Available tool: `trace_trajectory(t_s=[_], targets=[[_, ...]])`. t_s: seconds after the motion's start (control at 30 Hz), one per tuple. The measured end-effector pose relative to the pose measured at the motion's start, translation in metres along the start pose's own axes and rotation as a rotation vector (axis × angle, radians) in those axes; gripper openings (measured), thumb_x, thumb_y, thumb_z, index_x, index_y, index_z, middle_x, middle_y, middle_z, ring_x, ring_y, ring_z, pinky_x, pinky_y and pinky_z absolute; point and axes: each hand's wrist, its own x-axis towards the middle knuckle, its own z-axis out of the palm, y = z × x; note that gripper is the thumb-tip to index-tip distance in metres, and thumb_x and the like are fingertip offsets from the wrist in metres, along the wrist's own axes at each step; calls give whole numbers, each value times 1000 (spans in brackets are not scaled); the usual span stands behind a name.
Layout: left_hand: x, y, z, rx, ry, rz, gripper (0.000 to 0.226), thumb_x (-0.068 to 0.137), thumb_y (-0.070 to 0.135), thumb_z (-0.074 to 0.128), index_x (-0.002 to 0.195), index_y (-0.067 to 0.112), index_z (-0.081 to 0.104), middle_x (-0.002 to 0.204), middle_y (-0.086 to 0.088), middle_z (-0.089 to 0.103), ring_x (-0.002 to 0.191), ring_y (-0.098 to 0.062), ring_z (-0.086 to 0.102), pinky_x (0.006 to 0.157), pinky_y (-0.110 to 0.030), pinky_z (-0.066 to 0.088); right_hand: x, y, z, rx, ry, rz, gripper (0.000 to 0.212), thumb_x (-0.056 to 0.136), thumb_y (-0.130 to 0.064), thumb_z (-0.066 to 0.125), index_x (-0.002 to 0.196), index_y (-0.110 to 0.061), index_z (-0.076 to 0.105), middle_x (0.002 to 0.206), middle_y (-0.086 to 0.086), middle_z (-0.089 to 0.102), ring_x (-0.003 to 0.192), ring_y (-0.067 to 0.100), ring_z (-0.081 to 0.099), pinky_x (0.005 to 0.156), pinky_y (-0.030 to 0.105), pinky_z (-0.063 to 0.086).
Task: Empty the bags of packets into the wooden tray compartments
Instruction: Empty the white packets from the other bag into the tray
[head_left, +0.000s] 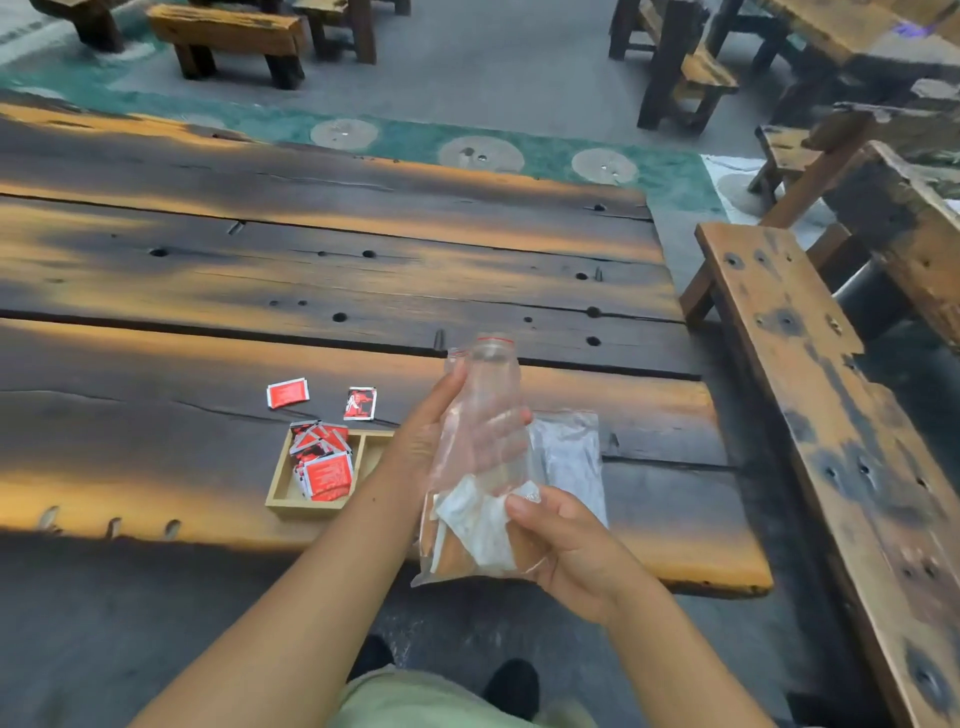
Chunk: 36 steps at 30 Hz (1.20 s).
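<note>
Left hand (427, 437) and right hand (571, 546) grip a clear bag (485, 375) holding white packets (475, 526); the wooden tray (279, 480) holds red packets (324, 464).

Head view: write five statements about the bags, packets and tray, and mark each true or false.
1. The left hand and the right hand both hold the clear bag. True.
2. The wooden tray has red packets in its left compartment. True.
3. The clear bag also holds red packets. False: it holds white packets.
4. Every red packet is inside the tray. False: two loose packets lie on the table beyond it.
5. A second bag lies on the table behind the held one. True.
</note>
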Motion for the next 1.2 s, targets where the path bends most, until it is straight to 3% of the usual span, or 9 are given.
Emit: trace_trajectory(t_s=[0.1,0.23,0.33,0.43,0.53,0.87,0.97,1.1,1.2], targets=[[-5,-26,-21,-73,12,-100,72,86,66,57,117,3,70,111,-18,70,99,-33,69,98,-49,49,-1,11,-6,40,22,56,49,87,-27,73,127,-1,62,126,23,67,108,33,66,96,53,54],[-7,-50,-51,-156,22,-134,73,88,64,52,123,2,64,114,-24,67,98,-38,69,88,-48,55,1,25,0,47,52,177,42,89,-25,67,125,-4,64,117,18,72,95,27,71,76,41,60],[-3,-60,-69,-208,-1,-174,81,83,63,61,136,4,55,128,-26,59,109,-40,64,95,-52,51,5,35,8,80,140,245,30,91,-22,67,118,-7,67,111,15,75,90,27,73,75,41,61],[5,-63,-87,-240,-74,-224,105,74,58,77,152,4,33,146,-26,40,121,-41,53,102,-53,45,10,41,15,143,238,271,24,92,-22,67,111,-9,69,105,13,77,86,27,74,73,40,60],[13,-66,-98,-242,-109,-252,101,82,54,72,156,7,23,140,-22,38,118,-38,50,107,-50,39,17,46,23,170,301,285,25,92,-22,67,114,-9,69,106,13,77,88,27,74,70,39,60],[32,-74,-131,-227,-59,-380,83,85,54,65,148,6,42,122,-20,57,107,-36,60,97,-46,47,36,55,36,264,430,320,32,93,-24,66,121,-8,65,111,16,75,97,32,73,70,41,61],[39,-80,-137,-156,4,-381,67,86,52,66,133,5,55,110,-18,62,97,-34,63,92,-43,50,40,55,38,309,447,324,32,93,-20,67,122,-6,63,112,17,74,101,35,72,73,43,61],[44,-82,-145,-171,-16,-399,70,87,52,64,138,6,53,117,-20,61,105,-35,60,104,-46,41,44,57,40,302,454,329,29,95,-18,65,122,-6,64,110,15,75,100,33,72,72,42,61],[48,-84,-148,-175,-7,-412,75,87,52,63,143,5,49,119,-21,60,106,-36,60,100,-47,44,47,57,39,294,464,346,30,95,-18,64,122,-6,63,109,16,75,100,33,73,72,43,62]])
